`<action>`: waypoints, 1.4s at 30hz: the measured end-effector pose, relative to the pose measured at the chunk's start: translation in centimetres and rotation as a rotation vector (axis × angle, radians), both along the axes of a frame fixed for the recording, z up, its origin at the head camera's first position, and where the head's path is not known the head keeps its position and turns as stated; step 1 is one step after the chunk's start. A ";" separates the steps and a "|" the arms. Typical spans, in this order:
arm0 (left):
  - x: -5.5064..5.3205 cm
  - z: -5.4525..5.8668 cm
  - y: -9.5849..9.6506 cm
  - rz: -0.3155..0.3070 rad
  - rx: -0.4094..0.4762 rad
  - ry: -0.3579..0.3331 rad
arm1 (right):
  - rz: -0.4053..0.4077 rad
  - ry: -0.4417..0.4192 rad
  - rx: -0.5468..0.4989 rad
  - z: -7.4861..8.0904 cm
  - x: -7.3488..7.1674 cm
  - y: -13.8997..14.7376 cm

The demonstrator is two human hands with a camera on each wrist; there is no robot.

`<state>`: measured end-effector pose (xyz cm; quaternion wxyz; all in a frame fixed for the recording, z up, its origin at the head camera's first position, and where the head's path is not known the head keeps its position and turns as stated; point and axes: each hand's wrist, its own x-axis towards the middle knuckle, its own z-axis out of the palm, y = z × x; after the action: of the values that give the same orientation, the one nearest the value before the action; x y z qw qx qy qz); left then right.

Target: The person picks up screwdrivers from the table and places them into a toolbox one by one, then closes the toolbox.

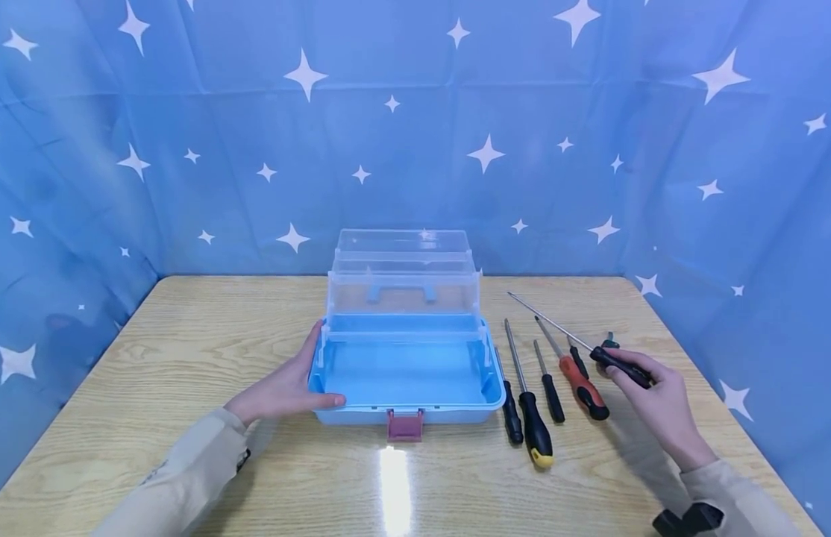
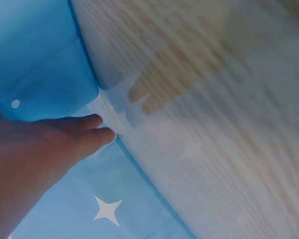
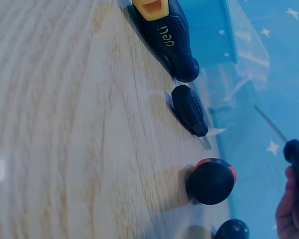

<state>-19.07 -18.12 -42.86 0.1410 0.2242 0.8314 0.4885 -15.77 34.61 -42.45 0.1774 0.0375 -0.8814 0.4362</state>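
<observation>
A light-blue toolbox point(image 1: 405, 373) with a raised clear lid point(image 1: 402, 291) stands in the middle of the table. At its left side my left hand point(image 1: 288, 384) rests, thumb on the front rim and straight fingers along the outer wall. My right hand point(image 1: 657, 399) holds a black-handled screwdriver point(image 1: 620, 363) above the table, its long shaft pointing away and left. Below and left of that hand lies a red-and-black screwdriver point(image 1: 583, 388). Nearer the box lie a black-and-yellow screwdriver point(image 1: 536, 432), a small black screwdriver point(image 1: 553, 397) and another black screwdriver point(image 1: 512, 414).
Beyond the red handle lies a short black screwdriver point(image 1: 579, 362). A dark green handle point(image 1: 610, 341) shows partly behind the held screwdriver. The toolbox's pink latch point(image 1: 405, 426) hangs at the front. A blue star-patterned curtain point(image 1: 402, 149) surrounds the wooden table point(image 1: 221, 335).
</observation>
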 end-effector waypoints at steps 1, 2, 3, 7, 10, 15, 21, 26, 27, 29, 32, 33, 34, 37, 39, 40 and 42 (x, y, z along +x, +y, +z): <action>0.0 0.0 0.0 -0.007 0.005 -0.015 | -0.001 0.008 -0.010 0.0 0.0 0.0; 0.0 0.0 -0.1 -0.013 0.011 -0.033 | -0.002 0.016 -0.019 0.0 0.0 0.1; 0.0 0.1 -0.1 -0.018 0.019 -0.051 | -0.002 0.024 -0.027 0.1 0.0 0.1; 0.0 0.2 -0.2 -0.025 0.018 -0.087 | -0.007 0.048 -0.042 0.2 -0.1 0.3; 0.1 0.2 -0.2 -0.027 0.028 -0.100 | -0.017 0.053 -0.049 0.4 -0.1 0.4; -0.1 -0.1 -0.2 -0.037 0.054 -0.110 | -0.034 0.047 -0.061 0.8 0.0 0.3; -0.1 -0.3 -0.2 -0.039 0.072 -0.119 | -0.031 0.060 -0.082 1.1 -0.2 0.1; 0.0 -0.1 -0.2 -0.034 0.056 -0.128 | 0.008 0.106 -0.088 1.2 -0.4 -0.4; 0.0 0.0 -0.3 -0.033 0.046 -0.126 | 0.020 0.113 -0.088 1.2 -0.4 -0.5; 0.0 0.1 -0.3 -0.032 0.029 -0.124 | 0.040 0.124 -0.085 1.3 -0.5 -0.7; 0.0 0.3 -0.4 -0.035 0.007 -0.115 | 0.056 0.132 -0.082 1.4 -0.5 -1.1; 0.0 0.4 -0.4 -0.036 0.004 -0.113 | 0.062 0.135 -0.080 1.4 -0.5 -1.3; 0.0 0.4 -0.4 -0.037 0.000 -0.113 | 0.067 0.137 -0.078 1.5 -0.5 -1.4; 0.0 0.4 -0.4 -0.035 -0.013 -0.113 | 0.092 0.145 -0.075 1.6 -0.5 -1.8; 0.0 0.4 -0.4 -0.029 -0.023 -0.114 | 0.121 0.148 -0.079 1.6 -0.5 -2.0; 0.0 0.4 -0.4 -0.026 -0.028 -0.115 | 0.134 0.149 -0.082 1.7 -0.4 -2.1; 0.1 0.5 -0.4 -0.023 -0.032 -0.116 | 0.159 0.154 -0.082 1.8 -0.4 -2.4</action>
<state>-18.98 -18.50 -42.40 0.1983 0.2025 0.8269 0.4857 -16.17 32.25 -40.69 0.2107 0.1332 -0.8410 0.4802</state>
